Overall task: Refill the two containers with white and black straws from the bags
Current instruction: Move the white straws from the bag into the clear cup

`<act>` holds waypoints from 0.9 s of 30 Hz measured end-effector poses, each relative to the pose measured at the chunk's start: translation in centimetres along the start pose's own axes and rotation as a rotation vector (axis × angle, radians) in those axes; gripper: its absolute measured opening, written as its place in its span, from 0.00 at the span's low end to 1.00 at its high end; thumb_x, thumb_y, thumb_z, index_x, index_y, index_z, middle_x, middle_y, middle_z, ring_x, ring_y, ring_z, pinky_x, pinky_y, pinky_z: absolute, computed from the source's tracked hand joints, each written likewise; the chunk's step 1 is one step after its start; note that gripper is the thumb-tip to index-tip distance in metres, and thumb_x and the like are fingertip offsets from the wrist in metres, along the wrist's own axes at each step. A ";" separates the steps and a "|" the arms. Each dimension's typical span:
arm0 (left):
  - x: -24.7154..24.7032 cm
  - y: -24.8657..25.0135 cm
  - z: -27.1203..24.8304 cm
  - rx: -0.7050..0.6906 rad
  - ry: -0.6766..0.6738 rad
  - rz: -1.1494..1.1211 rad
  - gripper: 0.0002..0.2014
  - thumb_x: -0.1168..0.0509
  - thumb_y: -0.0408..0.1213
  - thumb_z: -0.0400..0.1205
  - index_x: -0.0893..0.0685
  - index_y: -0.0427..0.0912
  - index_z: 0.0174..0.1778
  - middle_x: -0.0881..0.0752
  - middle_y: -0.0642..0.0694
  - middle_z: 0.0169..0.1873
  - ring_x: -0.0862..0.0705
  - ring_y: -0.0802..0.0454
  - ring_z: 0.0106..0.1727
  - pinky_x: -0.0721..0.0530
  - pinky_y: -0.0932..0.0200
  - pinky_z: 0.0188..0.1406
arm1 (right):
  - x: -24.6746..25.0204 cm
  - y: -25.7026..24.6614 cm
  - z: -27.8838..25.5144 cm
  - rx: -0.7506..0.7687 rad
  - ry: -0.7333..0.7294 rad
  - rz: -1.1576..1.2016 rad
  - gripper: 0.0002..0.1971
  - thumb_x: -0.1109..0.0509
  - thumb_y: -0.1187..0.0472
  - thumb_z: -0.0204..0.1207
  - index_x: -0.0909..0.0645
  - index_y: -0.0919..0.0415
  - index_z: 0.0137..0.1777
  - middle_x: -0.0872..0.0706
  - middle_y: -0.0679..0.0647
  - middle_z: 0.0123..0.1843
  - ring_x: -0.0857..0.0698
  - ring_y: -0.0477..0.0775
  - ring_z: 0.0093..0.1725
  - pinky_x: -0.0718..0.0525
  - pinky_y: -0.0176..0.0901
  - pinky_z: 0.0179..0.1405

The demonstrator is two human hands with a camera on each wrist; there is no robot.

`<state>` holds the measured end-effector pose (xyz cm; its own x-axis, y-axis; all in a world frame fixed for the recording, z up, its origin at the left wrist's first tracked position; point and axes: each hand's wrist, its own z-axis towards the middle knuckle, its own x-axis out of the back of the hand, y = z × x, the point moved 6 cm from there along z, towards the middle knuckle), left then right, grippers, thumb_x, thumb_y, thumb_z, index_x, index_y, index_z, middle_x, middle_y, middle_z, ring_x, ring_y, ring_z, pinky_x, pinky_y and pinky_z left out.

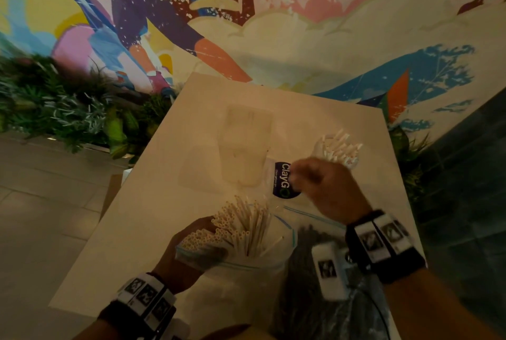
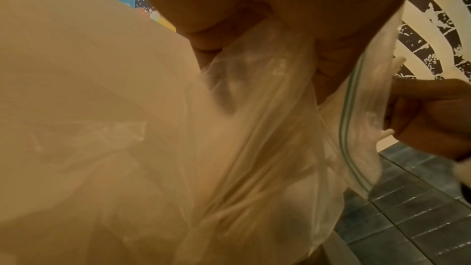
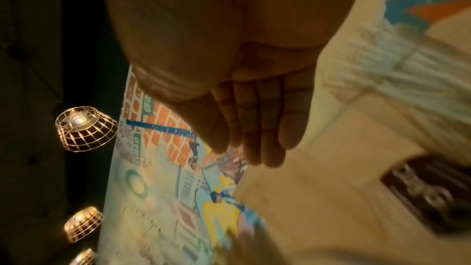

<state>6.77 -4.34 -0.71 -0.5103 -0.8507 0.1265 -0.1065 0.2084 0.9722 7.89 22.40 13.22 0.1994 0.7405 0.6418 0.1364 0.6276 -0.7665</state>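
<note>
Closest to the camera is the zip bag of white straws [image 1: 241,230], sitting at the near edge of the counter [image 1: 153,175] with its mouth open and the straws fanning up and away toward the far side. My left hand [image 1: 189,246] has it from the left, fingers curled around the bundle through the plastic, wrist low by the counter edge. Just right of it lies the bag of black straws [image 1: 304,265], mostly hidden under my right forearm. My right hand [image 1: 325,183] hangs over the middle of the counter, beyond the white bag; in the wrist view its fingers [image 3: 254,124] are straight, pressed together and holding nothing. One container [image 1: 338,148], already stuffed with white straws, stands just past that hand on the right, and a clear one [image 1: 247,145] with no straws that I can see sits further left. So the right hand is nearer both containers, while the straws point away from me, roughly toward the clear one.
</note>
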 end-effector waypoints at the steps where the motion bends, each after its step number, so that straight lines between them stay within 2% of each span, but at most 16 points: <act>1: -0.1 0.1 0.0 0.011 -0.007 -0.012 0.26 0.19 0.51 0.59 0.21 0.82 0.46 0.16 0.79 0.46 0.17 0.74 0.51 0.20 0.75 0.54 | -1.7 0.1 -1.3 -0.032 -0.112 0.075 0.08 0.25 0.62 0.74 0.14 0.46 0.46 0.10 0.45 0.42 0.13 0.40 0.40 0.16 0.34 0.47; 3: 0.0 0.0 0.1 0.024 0.010 -0.109 0.27 0.25 0.71 0.49 0.17 0.76 0.46 0.14 0.74 0.48 0.16 0.64 0.54 0.21 0.65 0.62 | -3.9 0.8 -3.3 -0.046 -0.189 0.135 0.15 0.25 0.67 0.72 0.16 0.42 0.46 0.10 0.44 0.42 0.13 0.38 0.40 0.14 0.35 0.47; 4: 0.1 -0.3 0.2 0.022 0.031 -0.165 0.29 0.26 0.72 0.48 0.13 0.69 0.45 0.12 0.70 0.48 0.15 0.60 0.54 0.22 0.57 0.64 | -4.5 1.3 -4.0 -0.046 -0.179 0.144 0.19 0.27 0.70 0.71 0.17 0.40 0.47 0.10 0.44 0.43 0.13 0.39 0.41 0.14 0.36 0.47; 6: 0.0 -0.1 0.3 -0.005 0.019 -0.152 0.29 0.24 0.65 0.52 0.11 0.58 0.47 0.12 0.68 0.49 0.14 0.63 0.54 0.21 0.55 0.65 | -5.2 2.9 -4.8 -0.089 -0.172 0.201 0.25 0.33 0.74 0.68 0.20 0.39 0.51 0.12 0.45 0.48 0.13 0.44 0.45 0.15 0.37 0.45; 8: -0.4 1.3 0.1 -0.041 -0.021 -0.063 0.24 0.25 0.57 0.57 0.13 0.63 0.51 0.13 0.71 0.50 0.15 0.68 0.54 0.19 0.66 0.61 | -6.1 4.4 -5.4 -0.176 -0.250 0.303 0.29 0.36 0.77 0.66 0.22 0.40 0.56 0.14 0.48 0.53 0.14 0.51 0.51 0.13 0.42 0.47; 9: -0.3 1.3 0.1 -0.033 -0.019 -0.038 0.25 0.24 0.56 0.57 0.15 0.66 0.53 0.13 0.68 0.51 0.15 0.65 0.56 0.19 0.67 0.60 | -6.8 4.8 -5.7 -0.206 -0.323 0.344 0.31 0.35 0.78 0.66 0.23 0.40 0.58 0.16 0.50 0.56 0.15 0.54 0.53 0.12 0.45 0.49; 11: -0.1 0.8 0.2 -0.014 0.008 -0.016 0.23 0.23 0.51 0.62 0.15 0.61 0.55 0.12 0.59 0.54 0.14 0.59 0.57 0.18 0.62 0.61 | -8.1 5.1 -6.1 -0.232 -0.430 0.345 0.34 0.29 0.76 0.65 0.27 0.39 0.63 0.19 0.48 0.61 0.17 0.53 0.58 0.12 0.43 0.49; 13: 0.1 -0.4 0.7 0.034 0.015 -0.053 0.12 0.27 0.33 0.73 0.13 0.49 0.52 0.11 0.48 0.51 0.13 0.58 0.54 0.19 0.52 0.65 | -9.0 4.9 -6.0 -0.234 -0.430 0.285 0.39 0.23 0.71 0.66 0.33 0.37 0.69 0.21 0.43 0.63 0.19 0.46 0.61 0.12 0.39 0.49; 14: 0.1 -1.1 0.8 0.076 0.014 -0.061 0.13 0.31 0.25 0.76 0.15 0.47 0.51 0.11 0.46 0.49 0.13 0.57 0.53 0.20 0.49 0.66 | -9.3 4.8 -5.7 -0.216 -0.383 0.257 0.38 0.21 0.66 0.66 0.33 0.37 0.71 0.19 0.42 0.63 0.18 0.43 0.60 0.12 0.39 0.50; 15: 0.1 -1.3 0.9 0.082 0.011 -0.046 0.15 0.32 0.22 0.75 0.17 0.46 0.51 0.10 0.48 0.48 0.13 0.57 0.54 0.19 0.53 0.65 | -9.4 4.6 -5.3 -0.184 -0.325 0.231 0.34 0.20 0.61 0.67 0.29 0.39 0.71 0.16 0.42 0.61 0.16 0.42 0.58 0.12 0.41 0.53; 17: -0.1 -1.0 0.9 0.082 0.014 0.001 0.16 0.32 0.22 0.75 0.19 0.48 0.50 0.10 0.54 0.45 0.14 0.67 0.51 0.18 0.72 0.56 | -9.5 4.4 -4.8 -0.121 -0.227 0.234 0.24 0.21 0.56 0.69 0.19 0.44 0.65 0.11 0.44 0.54 0.13 0.41 0.53 0.12 0.44 0.55; 19: 0.1 -1.7 0.9 0.116 0.028 -0.017 0.17 0.37 0.16 0.78 0.19 0.44 0.52 0.14 0.49 0.51 0.15 0.69 0.50 0.20 0.79 0.50 | -9.6 4.2 -4.7 -0.083 -0.179 0.224 0.15 0.21 0.57 0.70 0.13 0.46 0.56 0.09 0.45 0.49 0.11 0.41 0.49 0.13 0.45 0.53; 21: 0.0 -2.2 1.0 0.130 0.009 -0.034 0.17 0.41 0.15 0.79 0.22 0.33 0.61 0.18 0.37 0.59 0.17 0.51 0.63 0.20 0.70 0.58 | -9.9 4.3 -4.8 -0.070 -0.164 0.169 0.09 0.21 0.56 0.69 0.13 0.39 0.46 0.09 0.43 0.44 0.12 0.42 0.46 0.13 0.46 0.50; 22: -0.1 -2.7 1.2 0.148 0.002 -0.049 0.17 0.40 0.16 0.79 0.22 0.31 0.63 0.19 0.36 0.61 0.20 0.47 0.66 0.21 0.64 0.63 | -10.1 4.5 -4.9 -0.070 -0.163 0.140 0.10 0.22 0.55 0.70 0.15 0.36 0.43 0.10 0.41 0.42 0.12 0.40 0.44 0.13 0.45 0.49; 25: 0.3 -1.7 1.0 0.090 0.032 -0.053 0.20 0.34 0.19 0.76 0.14 0.49 0.54 0.11 0.50 0.51 0.15 0.61 0.57 0.21 0.55 0.66 | -10.2 4.9 -5.1 -0.094 -0.136 0.127 0.08 0.23 0.56 0.72 0.16 0.38 0.43 0.11 0.40 0.41 0.13 0.39 0.43 0.14 0.43 0.47; 27: 0.4 -1.9 0.8 0.085 0.024 -0.077 0.18 0.26 0.34 0.70 0.13 0.52 0.54 0.11 0.47 0.52 0.15 0.52 0.59 0.20 0.50 0.66 | -10.3 5.2 -5.2 -0.097 -0.116 0.157 0.03 0.26 0.53 0.75 0.15 0.45 0.47 0.10 0.44 0.43 0.13 0.40 0.43 0.14 0.47 0.48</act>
<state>6.09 -4.70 -2.66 -0.4773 -0.8768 0.0577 -0.2171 0.1813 0.9592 11.58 16.73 2.50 0.1131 0.8534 0.5089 0.2061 0.4809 -0.8522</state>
